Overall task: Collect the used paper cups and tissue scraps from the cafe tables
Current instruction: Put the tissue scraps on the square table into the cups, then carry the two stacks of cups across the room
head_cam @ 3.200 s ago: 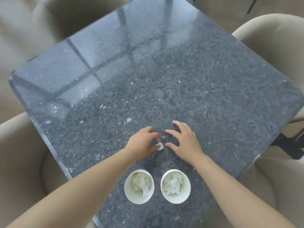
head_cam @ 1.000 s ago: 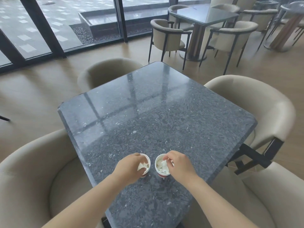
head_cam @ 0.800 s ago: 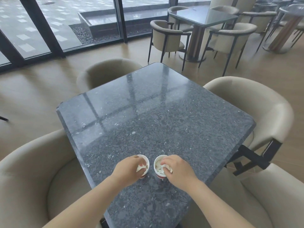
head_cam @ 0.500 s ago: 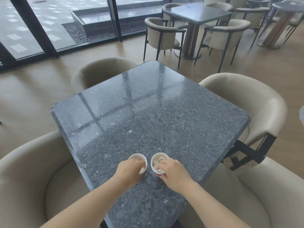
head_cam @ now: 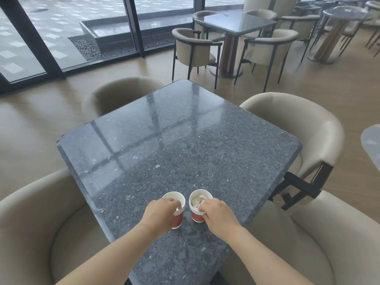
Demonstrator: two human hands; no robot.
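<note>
Two red paper cups with white insides stand side by side near the front edge of the dark speckled stone table [head_cam: 176,136]. My left hand [head_cam: 159,214] grips the left cup [head_cam: 178,218] at its rim, fingers dipping inside. My right hand [head_cam: 216,215] grips the right cup [head_cam: 196,215] by its near rim. Crumpled white tissue [head_cam: 197,200] fills the right cup. What the left cup contains is hidden by my fingers.
Beige tub chairs surround the table: one at the left [head_cam: 37,223], one at the far side [head_cam: 121,93], one at the right [head_cam: 298,128], one at the near right [head_cam: 320,243]. Another table with chairs [head_cam: 234,23] stands farther back by the glass wall.
Earlier both hands picked at a tissue scrap on the tabletop. Since then they moved onto the two cups and closed on the rims; the view lifted to show the room.
</note>
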